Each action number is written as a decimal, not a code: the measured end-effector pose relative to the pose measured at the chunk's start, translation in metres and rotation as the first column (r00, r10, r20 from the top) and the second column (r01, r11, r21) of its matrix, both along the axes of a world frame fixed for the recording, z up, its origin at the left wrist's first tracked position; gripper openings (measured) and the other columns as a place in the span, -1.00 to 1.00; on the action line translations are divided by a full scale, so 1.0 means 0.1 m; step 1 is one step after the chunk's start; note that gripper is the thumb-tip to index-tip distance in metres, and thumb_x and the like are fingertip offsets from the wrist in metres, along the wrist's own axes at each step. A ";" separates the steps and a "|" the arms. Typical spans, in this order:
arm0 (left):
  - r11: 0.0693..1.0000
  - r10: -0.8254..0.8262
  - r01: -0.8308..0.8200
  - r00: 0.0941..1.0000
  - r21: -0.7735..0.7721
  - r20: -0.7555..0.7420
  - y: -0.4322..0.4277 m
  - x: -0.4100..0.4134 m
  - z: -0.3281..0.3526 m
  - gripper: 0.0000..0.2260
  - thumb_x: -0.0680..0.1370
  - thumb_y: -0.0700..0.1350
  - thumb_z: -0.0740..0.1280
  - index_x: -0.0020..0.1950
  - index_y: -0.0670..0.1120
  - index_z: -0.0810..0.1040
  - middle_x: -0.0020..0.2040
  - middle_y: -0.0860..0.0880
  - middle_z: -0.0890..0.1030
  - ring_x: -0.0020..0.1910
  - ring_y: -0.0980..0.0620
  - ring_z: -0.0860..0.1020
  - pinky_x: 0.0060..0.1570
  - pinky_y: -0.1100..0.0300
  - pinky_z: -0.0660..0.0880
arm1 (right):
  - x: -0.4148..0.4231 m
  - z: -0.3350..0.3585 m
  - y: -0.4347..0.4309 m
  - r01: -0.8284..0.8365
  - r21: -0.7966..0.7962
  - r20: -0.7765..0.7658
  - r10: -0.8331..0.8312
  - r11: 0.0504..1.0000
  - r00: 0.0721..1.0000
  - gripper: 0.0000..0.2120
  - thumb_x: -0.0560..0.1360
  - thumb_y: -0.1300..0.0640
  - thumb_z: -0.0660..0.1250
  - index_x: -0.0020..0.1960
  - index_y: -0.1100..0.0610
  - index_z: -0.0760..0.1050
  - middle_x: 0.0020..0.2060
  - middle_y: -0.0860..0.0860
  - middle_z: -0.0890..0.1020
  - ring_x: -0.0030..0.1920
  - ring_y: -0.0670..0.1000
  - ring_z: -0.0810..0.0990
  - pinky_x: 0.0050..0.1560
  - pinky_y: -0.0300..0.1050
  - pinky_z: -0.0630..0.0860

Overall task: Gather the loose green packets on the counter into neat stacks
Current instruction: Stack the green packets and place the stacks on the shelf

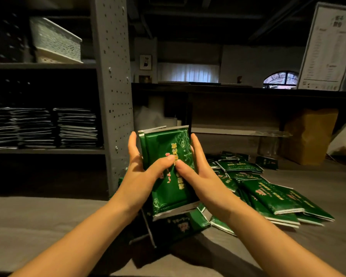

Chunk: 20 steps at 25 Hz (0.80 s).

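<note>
A bundle of green packets (169, 144) with silver ends and gold and pink print is held upright above the grey counter (48, 226). My left hand (142, 172) grips its left side and my right hand (200, 176) grips its right side, thumbs meeting on the front face. Below and to the right, loose green packets (272, 198) lie fanned and overlapping on the counter. More packets (178, 226) lie in shadow directly under the bundle.
A grey perforated shelf post (113, 86) stands just left of the bundle, with stacks of dark flat packets (76, 126) on the shelf. A brown paper bag (310, 134) and a glass jar (268, 146) sit at the back right. A framed menu board (328, 47) leans above.
</note>
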State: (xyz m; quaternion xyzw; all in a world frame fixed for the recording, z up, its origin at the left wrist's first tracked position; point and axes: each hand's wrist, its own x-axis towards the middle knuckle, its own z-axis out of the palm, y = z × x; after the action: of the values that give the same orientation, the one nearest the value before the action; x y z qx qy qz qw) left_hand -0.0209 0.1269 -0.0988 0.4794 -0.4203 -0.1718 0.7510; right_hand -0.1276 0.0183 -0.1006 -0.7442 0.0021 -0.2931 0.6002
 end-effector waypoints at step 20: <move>0.994 0.096 -0.091 0.991 0.057 -0.096 1.36 0.79 -0.37 -0.16 0.05 0.09 0.58 0.31 0.09 0.41 0.05 0.02 0.68 0.03 0.03 0.64 -0.22 0.25 0.59 | 1.01 -0.47 1.12 -0.068 -0.099 -0.019 0.067 0.993 0.998 0.06 0.34 0.20 0.52 0.50 -0.22 -0.17 0.39 -0.16 0.34 0.36 -0.15 0.38 0.35 0.04 0.40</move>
State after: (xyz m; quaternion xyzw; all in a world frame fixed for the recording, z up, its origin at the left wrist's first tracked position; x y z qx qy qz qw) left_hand 0.0583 0.2627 -0.1359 0.5089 -0.3550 -0.1707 0.7654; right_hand -0.0267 0.1302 -0.1478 -0.7750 -0.0329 -0.2666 0.5720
